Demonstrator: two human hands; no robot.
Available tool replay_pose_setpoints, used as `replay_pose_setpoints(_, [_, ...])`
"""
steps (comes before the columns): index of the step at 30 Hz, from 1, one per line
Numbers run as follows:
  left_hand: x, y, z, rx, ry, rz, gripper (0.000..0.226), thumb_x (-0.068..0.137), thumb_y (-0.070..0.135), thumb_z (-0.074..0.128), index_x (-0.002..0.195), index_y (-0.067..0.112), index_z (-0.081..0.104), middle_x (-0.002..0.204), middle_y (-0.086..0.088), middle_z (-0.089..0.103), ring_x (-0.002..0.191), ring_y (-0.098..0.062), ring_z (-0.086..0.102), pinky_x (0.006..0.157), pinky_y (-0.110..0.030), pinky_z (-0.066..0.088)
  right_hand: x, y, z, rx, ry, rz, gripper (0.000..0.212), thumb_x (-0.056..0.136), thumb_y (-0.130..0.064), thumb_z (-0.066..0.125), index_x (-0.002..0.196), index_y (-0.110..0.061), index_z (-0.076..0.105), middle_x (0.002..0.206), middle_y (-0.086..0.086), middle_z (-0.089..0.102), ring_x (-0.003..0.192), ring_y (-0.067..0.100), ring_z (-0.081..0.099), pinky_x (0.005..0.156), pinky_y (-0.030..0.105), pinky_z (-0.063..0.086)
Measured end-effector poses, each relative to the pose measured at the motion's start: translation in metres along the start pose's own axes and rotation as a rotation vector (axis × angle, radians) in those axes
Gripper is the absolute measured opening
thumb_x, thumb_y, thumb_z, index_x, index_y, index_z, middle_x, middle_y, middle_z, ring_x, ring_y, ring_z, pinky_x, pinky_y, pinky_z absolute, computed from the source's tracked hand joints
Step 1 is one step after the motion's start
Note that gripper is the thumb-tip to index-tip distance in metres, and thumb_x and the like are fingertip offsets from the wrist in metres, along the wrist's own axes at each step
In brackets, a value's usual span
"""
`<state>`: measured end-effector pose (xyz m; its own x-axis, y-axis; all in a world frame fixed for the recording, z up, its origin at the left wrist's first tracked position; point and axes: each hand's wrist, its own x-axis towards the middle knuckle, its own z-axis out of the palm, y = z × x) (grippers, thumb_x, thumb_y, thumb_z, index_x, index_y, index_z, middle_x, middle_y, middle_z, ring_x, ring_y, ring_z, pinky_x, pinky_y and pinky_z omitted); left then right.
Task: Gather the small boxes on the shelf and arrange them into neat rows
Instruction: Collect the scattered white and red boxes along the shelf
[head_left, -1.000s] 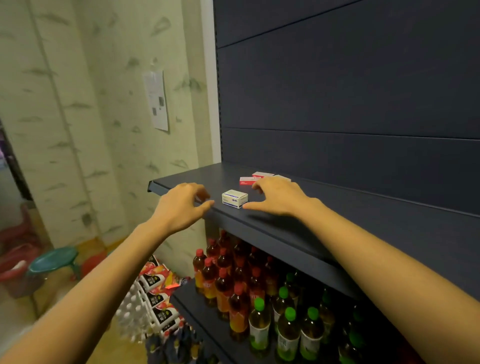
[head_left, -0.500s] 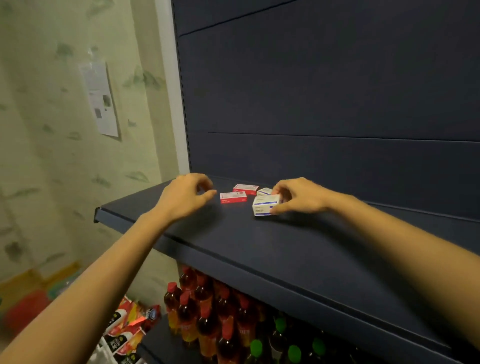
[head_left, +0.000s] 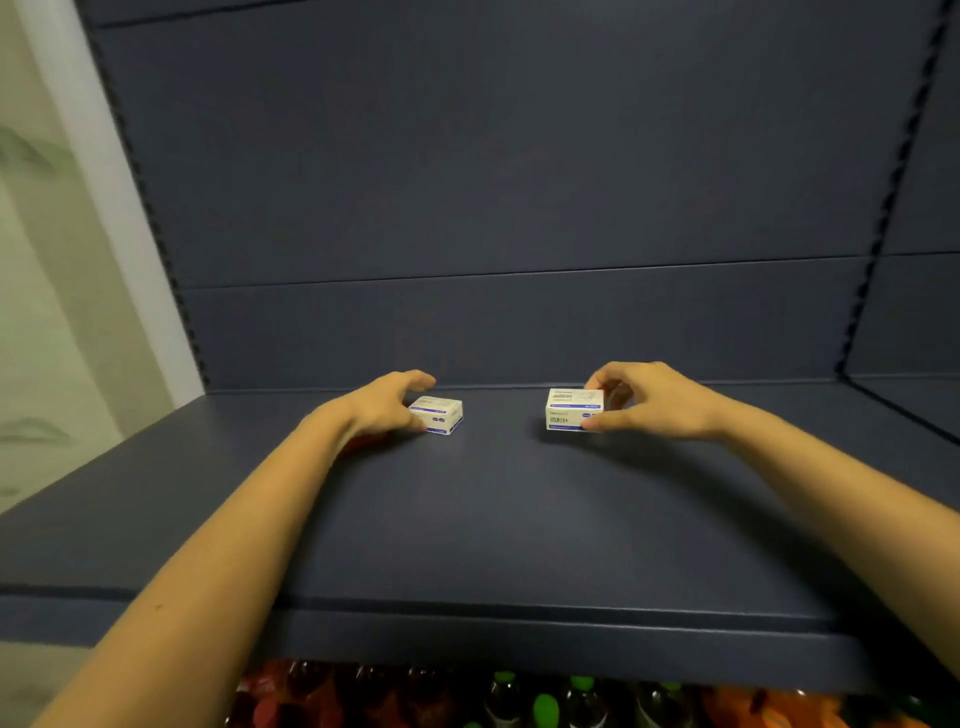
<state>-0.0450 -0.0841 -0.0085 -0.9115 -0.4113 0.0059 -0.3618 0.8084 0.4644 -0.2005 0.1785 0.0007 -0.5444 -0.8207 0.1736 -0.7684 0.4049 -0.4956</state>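
Near the back of the matte, dark shelf (head_left: 493, 519), my left hand (head_left: 382, 408) grips the left box (head_left: 440, 414) and my right hand (head_left: 654, 402) pinches the right box (head_left: 573, 410), well apart. Both boxes are small white cardboard blocks with blue bands. Their print is too blurred to read.

**A:** Both boxes are down on the shelf (head_left: 493, 519), set far back and close to the back panel (head_left: 493, 182).

**B:** And they're apart. The left box (head_left: 439, 413) is left of centre and the right box (head_left: 571, 410) is right of centre, with a gap of shelf between them.

**A:** The left hand (head_left: 382, 408) is on the left box's outer end, and the right hand (head_left: 654, 402) is on the right box's outer end.

**B:** Under the shelf's front edge there are bottles (head_left: 543, 706) on a lower level. The wall (head_left: 52, 312) is off to the left.
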Motion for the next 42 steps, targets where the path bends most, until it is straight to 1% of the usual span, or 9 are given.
replay_pose_setpoints(5, [0.007, -0.012, -0.004, -0.112, 0.000, 0.085, 0.034, 0.077, 0.008, 0.071, 0.108, 0.012, 0.057, 0.116, -0.006, 0.061, 0.105, -0.019, 0.057, 0.092, -0.027, 0.041, -0.024, -0.002, 0.001, 0.052, 0.066, 0.032, 0.035, 0.075, -0.032, 0.074, 0.104, -0.019, 0.058, 0.102, -0.003, 0.065, 0.092, 0.016, 0.062, 0.084, 0.032, 0.049])
replay_pose_setpoints(9, [0.004, 0.000, -0.003, -0.149, 0.052, 0.218, 0.032, 0.072, 0.015, 0.076, 0.100, 0.019, 0.060, 0.104, -0.003, 0.065, 0.094, -0.017, 0.061, 0.086, -0.026, 0.047, -0.045, 0.000, 0.000, 0.064, 0.115, 0.071, 0.034, 0.077, -0.031, 0.073, 0.104, -0.018, 0.057, 0.100, -0.004, 0.065, 0.090, 0.013, 0.062, 0.081, 0.026, 0.048])
replay_pose_setpoints(13, [-0.001, 0.039, 0.006, -0.203, 0.059, 0.314, 0.034, 0.068, 0.015, 0.079, 0.098, 0.016, 0.063, 0.098, -0.005, 0.069, 0.085, -0.016, 0.063, 0.088, -0.032, 0.051, -0.073, 0.009, -0.011, 0.067, 0.174, 0.105, 0.034, 0.076, -0.031, 0.073, 0.104, -0.019, 0.057, 0.095, -0.009, 0.063, 0.087, 0.010, 0.061, 0.076, 0.020, 0.048])
replay_pose_setpoints(17, [-0.005, 0.092, 0.022, -0.244, 0.034, 0.399, 0.032, 0.065, 0.019, 0.082, 0.092, 0.021, 0.064, 0.089, 0.004, 0.070, 0.078, -0.009, 0.065, 0.077, -0.022, 0.052, -0.110, 0.024, -0.035, 0.050, 0.218, 0.133, 0.033, 0.076, -0.031, 0.073, 0.102, -0.022, 0.055, 0.088, -0.019, 0.059, 0.081, 0.000, 0.060, 0.067, 0.012, 0.047])
replay_pose_setpoints(22, [-0.017, 0.172, 0.054, -0.285, 0.018, 0.477, 0.031, 0.062, 0.028, 0.082, 0.090, 0.025, 0.067, 0.084, 0.013, 0.070, 0.071, 0.000, 0.067, 0.062, -0.010, 0.051, -0.170, 0.057, -0.073, 0.036, 0.271, 0.185, 0.032, 0.077, -0.031, 0.072, 0.103, -0.022, 0.055, 0.091, -0.018, 0.060, 0.082, -0.002, 0.060, 0.067, 0.008, 0.047])
replay_pose_setpoints(26, [-0.031, 0.243, 0.088, -0.314, -0.006, 0.551, 0.031, 0.060, 0.031, 0.083, 0.087, 0.028, 0.068, 0.082, 0.014, 0.072, 0.071, 0.000, 0.068, 0.065, -0.013, 0.050, -0.228, 0.090, -0.107, 0.012, 0.311, 0.230, 0.031, 0.077, -0.030, 0.072, 0.103, -0.021, 0.057, 0.092, -0.014, 0.062, 0.081, -0.003, 0.060, 0.068, 0.006, 0.046])
replay_pose_setpoints(30, [-0.045, 0.315, 0.127, -0.332, -0.018, 0.607, 0.030, 0.059, 0.031, 0.083, 0.085, 0.030, 0.068, 0.082, 0.015, 0.072, 0.071, -0.001, 0.068, 0.071, -0.017, 0.052, -0.291, 0.129, -0.144, -0.030, 0.344, 0.276, 0.030, 0.078, -0.027, 0.072, 0.104, -0.019, 0.059, 0.094, -0.009, 0.064, 0.084, 0.005, 0.061, 0.073, 0.012, 0.045])
replay_pose_setpoints(37, [-0.066, 0.414, 0.192, -0.360, -0.017, 0.657, 0.030, 0.060, 0.029, 0.084, 0.085, 0.029, 0.068, 0.085, 0.007, 0.073, 0.074, -0.005, 0.067, 0.075, -0.020, 0.055, -0.383, 0.194, -0.190, -0.063, 0.343, 0.330, 0.027, 0.080, -0.026, 0.070, 0.103, -0.017, 0.060, 0.099, -0.003, 0.064, 0.088, 0.014, 0.062, 0.066, 0.008, 0.042])
replay_pose_setpoints(42, [-0.069, 0.473, 0.222, -0.348, -0.014, 0.668, 0.032, 0.061, 0.027, 0.084, 0.088, 0.024, 0.068, 0.086, 0.003, 0.073, 0.080, -0.015, 0.068, 0.080, -0.029, 0.056, -0.426, 0.235, -0.216, -0.089, 0.345, 0.386, 0.037, 0.080, -0.028, 0.070, 0.113, -0.017, 0.058, 0.107, -0.003, 0.063, 0.095, 0.013, 0.060, 0.078, 0.022, 0.045])
